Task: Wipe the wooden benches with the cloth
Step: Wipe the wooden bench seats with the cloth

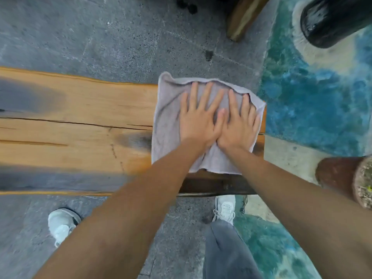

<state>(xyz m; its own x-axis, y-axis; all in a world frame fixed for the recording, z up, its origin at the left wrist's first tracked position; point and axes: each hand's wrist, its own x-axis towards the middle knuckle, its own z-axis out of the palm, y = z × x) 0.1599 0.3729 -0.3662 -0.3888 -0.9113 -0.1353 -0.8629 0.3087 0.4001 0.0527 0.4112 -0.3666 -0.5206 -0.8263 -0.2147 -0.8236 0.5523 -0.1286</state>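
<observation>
Your left hand (198, 119) lies flat and fully open, fingers spread, palm down on the cloth (171, 121). Your right hand (239, 127) is the same: open, flat, fingers splayed, pressing the cloth and gripping nothing. The two hands sit side by side, thumbs touching or overlapping at the middle. The cloth, pale grey and spread out roughly square, covers the right end of the wooden surface (76, 121), its far right corner reaching the surface's edge. A long crack runs along the wood left of the cloth. Your white shoes (61, 224) stand on the grey floor (100, 37) below.
</observation>
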